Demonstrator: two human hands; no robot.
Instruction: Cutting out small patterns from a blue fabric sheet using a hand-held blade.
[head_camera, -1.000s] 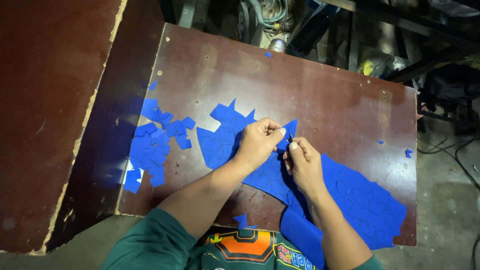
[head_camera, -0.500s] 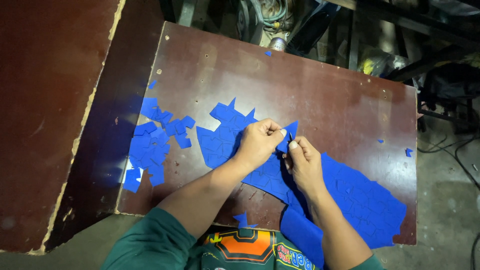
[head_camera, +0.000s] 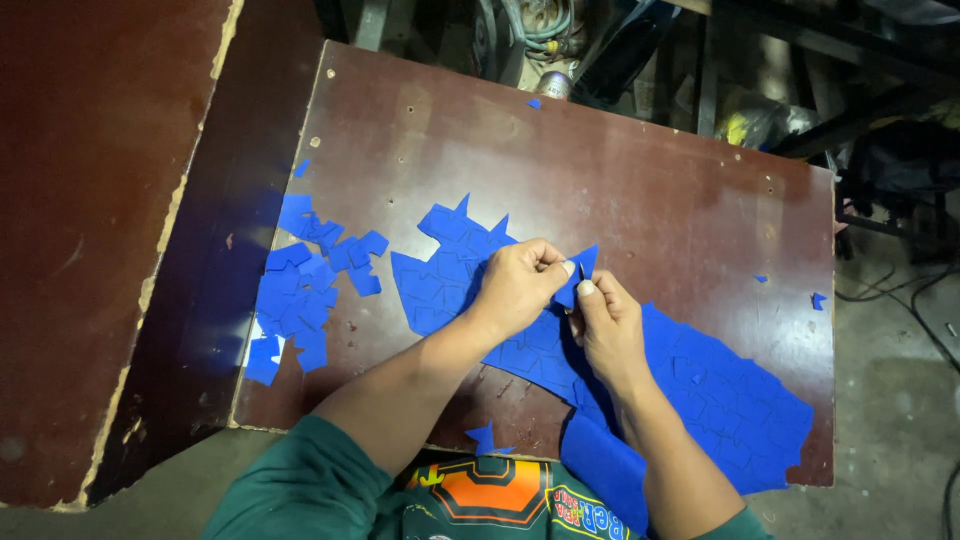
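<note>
The person stands at a dark brown worktable (head_camera: 620, 170) and works on a long blue sheet (head_camera: 720, 400) that lies across it and hangs a little over the near edge. The sheet is marked with many cut outlines of small pieces. The left hand (head_camera: 515, 285) is closed, its thumb and fingers pinching a pointed blue piece (head_camera: 578, 272) at the upper edge of the sheet. The right hand (head_camera: 608, 325) is just beside it, also closed at the fingertips on the sheet where that piece joins it; I cannot tell if it holds some small tool there. To the left, near the table edge, there is a pile of loose blue pieces (head_camera: 305, 290), already separated from the sheet, and a few tiny blue scraps (head_camera: 818, 300) lie far on the right side. In my judgement the work is only partly done: the pile is modest, while the larger part of the sheet, from the hands down to the right corner, still shows outlines that are not taken out. The left part of the sheet, with a jagged border, seems already picked at.
</note>
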